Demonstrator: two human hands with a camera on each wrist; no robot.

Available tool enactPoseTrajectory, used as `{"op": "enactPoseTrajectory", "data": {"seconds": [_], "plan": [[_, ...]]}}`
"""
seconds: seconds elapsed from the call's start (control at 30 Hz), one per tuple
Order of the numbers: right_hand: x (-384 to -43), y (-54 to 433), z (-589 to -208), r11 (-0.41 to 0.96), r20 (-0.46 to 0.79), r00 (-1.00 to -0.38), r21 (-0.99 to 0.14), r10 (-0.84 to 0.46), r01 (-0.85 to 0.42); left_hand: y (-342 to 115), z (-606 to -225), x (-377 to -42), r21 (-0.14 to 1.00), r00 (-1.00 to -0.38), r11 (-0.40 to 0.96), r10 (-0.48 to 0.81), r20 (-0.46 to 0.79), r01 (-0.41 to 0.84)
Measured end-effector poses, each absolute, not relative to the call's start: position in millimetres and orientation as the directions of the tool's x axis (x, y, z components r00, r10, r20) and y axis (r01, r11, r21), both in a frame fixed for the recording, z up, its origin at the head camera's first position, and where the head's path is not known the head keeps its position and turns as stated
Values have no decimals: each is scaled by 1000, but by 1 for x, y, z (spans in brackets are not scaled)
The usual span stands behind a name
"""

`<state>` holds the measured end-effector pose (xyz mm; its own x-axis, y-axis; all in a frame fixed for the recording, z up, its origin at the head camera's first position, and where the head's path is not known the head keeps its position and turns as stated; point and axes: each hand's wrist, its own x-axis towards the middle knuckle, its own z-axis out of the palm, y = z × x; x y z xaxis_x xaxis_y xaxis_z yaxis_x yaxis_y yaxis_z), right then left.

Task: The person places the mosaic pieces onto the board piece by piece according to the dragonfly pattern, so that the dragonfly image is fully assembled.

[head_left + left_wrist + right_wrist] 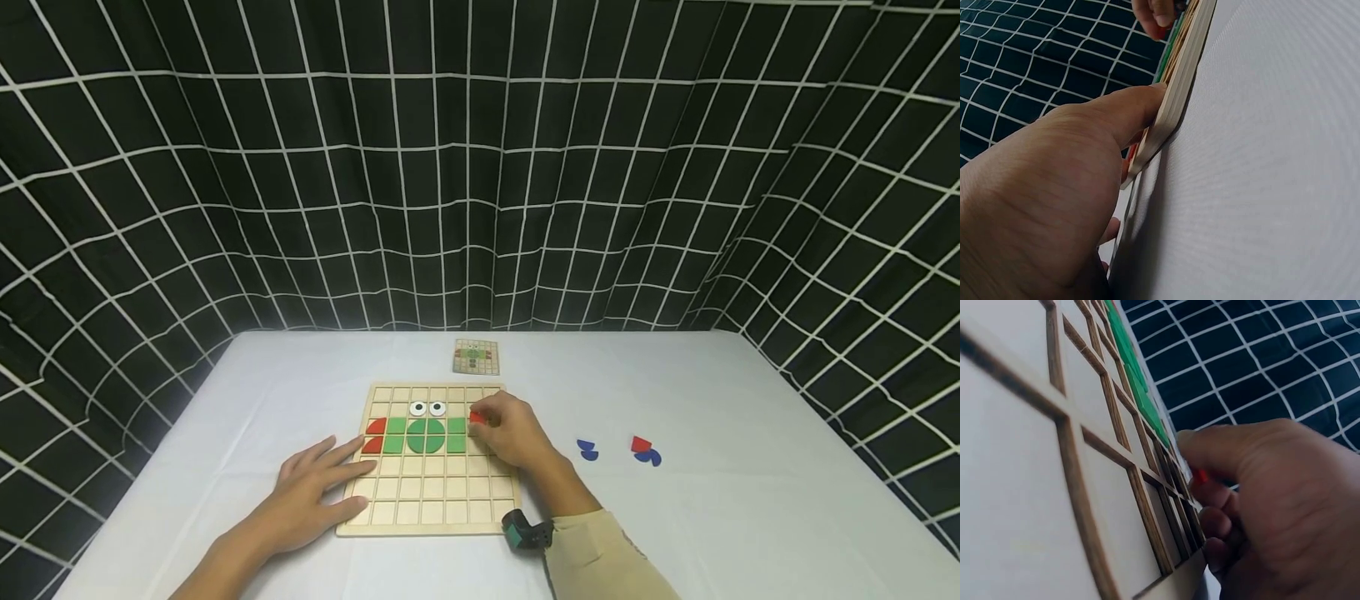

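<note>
A square wooden grid board (433, 488) lies on the table, its cells partly filled with colored pieces. Two white eye pieces (427, 408) sit above a green circle (425, 436) made of quarter pieces, with green squares (393, 435) on both sides. Red quarter pieces (373, 437) fill cells at the left. My right hand (513, 429) pinches a red piece (477, 417) over the board's right side; in the right wrist view the thumb and fingers (1210, 450) largely hide it. With fingers spread, my left hand (303, 493) rests on the board's left edge (1179, 87).
A small pattern card (476, 357) lies behind the board. Right of it are two blue pieces (588, 450), and farther right a red piece (641, 444) beside more blue pieces (651, 457). A black curtain with white grid lines (480, 167) hangs behind the white table (720, 517).
</note>
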<state>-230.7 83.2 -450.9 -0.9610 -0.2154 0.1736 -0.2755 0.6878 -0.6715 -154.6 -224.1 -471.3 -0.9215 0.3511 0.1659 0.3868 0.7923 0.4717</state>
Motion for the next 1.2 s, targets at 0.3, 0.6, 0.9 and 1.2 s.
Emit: {"op": "enactPoseTrajectory", "data": {"seconds": [0.3,0.6,0.9,1.2], "plan": [[-229,82,-451,761,124,-963,-593,-238,-264,-223,-471,-154,463,-925,802,347,155,378],[-226,80,-450,765,114,-966,-591,-233,-254,-223,-472,-153,460,-922,800,351,165,387],[-222,85,-436,720,192,-955,-627,-226,-297,-221,-474,-153,467,-924,798,346,161,380],[-200,111,-386,650,319,-934,-679,-157,-341,-221,-473,-153,466,-923,796,345,173,385]]}}
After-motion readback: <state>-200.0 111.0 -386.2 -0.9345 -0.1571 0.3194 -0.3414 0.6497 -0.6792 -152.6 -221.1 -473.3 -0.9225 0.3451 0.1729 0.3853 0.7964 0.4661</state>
